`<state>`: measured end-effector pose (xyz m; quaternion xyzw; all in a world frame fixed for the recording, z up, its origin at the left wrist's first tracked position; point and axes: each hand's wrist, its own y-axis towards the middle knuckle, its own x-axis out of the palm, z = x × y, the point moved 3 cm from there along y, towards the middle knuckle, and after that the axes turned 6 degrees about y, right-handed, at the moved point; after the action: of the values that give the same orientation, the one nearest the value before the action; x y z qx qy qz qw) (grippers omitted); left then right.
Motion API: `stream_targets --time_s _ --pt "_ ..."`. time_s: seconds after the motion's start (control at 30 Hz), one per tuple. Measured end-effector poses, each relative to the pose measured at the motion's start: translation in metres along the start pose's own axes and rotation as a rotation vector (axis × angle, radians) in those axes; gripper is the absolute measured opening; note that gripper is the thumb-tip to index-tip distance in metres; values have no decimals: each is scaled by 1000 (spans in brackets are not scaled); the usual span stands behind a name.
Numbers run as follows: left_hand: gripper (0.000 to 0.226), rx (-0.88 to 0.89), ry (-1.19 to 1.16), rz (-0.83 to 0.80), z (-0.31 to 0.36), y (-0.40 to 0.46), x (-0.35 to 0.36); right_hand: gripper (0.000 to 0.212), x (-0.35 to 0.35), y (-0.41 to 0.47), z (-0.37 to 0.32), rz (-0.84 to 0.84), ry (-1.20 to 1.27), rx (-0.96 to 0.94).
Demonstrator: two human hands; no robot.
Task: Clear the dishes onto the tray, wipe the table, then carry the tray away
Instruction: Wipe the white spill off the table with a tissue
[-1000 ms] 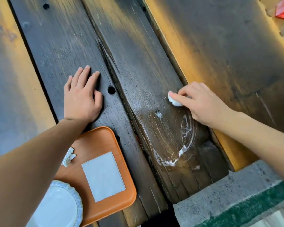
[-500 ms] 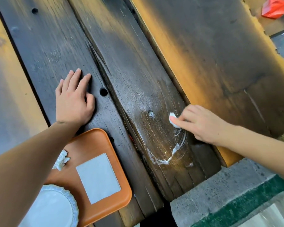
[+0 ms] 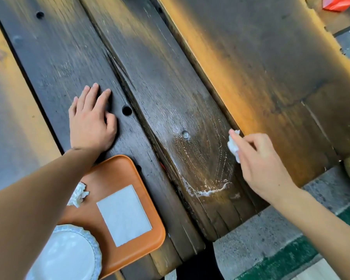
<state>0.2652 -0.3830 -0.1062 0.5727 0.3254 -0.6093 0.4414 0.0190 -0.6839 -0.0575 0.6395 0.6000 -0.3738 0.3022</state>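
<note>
Head view: wipe step in hand. Right hand (image 3: 259,164) pinches a wadded tissue (image 3: 233,146) between thumb and fingers, at the right edge of the wet patch on the tabletop (image 3: 170,77). Left hand (image 3: 91,126) lies flat, fingers spread slightly, bracing just beyond the tray (image 3: 150,209).

To do it well, I'd say: press the wad flat, sweep the white residue streak (image 3: 206,190) toward the near edge in overlapping passes, and refold once it's soaked.

Count: one orange tray at the near left, carrying one white plate (image 3: 69,257), one flat napkin (image 3: 123,215), one crumpled tissue (image 3: 78,195). One wad in the hand. Two hands.
</note>
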Motion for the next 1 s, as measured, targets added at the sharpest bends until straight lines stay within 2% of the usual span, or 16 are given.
stream_targets --time_s 0.1,0.2,0.27,0.33,0.43,0.53,0.67,0.87,0.93,1.0 --pt "60 -3 -3 -5 0 -1 0 40 4 11 7 52 -66 39" --pt "60 -4 -9 -1 1 -1 0 25 23 3 -7 10 -40 23" --pt "60 -4 -10 5 1 0 1 32 38 -9 -22 -119 23 -41" --pt "60 -6 -12 8 1 0 1 40 45 -16 -40 -229 13 -206" --pt "60 -2 -11 8 0 0 1 58 48 5 -48 -234 -41 -354" --pt "59 -2 -12 12 -2 0 2 65 52 37 -53 -248 -145 -453" --pt "60 -7 -17 1 -1 0 0 63 55 37 -47 -392 -253 -621" --pt "60 -6 -17 -2 -3 0 1 43 50 -14 -47 -576 -256 -909" --pt "60 -5 -19 -5 -3 -1 1 43 44 -27 -40 -602 -258 -942" --pt "60 -7 -26 -8 -3 -1 0 48 35 -35 -29 -605 -268 -881"
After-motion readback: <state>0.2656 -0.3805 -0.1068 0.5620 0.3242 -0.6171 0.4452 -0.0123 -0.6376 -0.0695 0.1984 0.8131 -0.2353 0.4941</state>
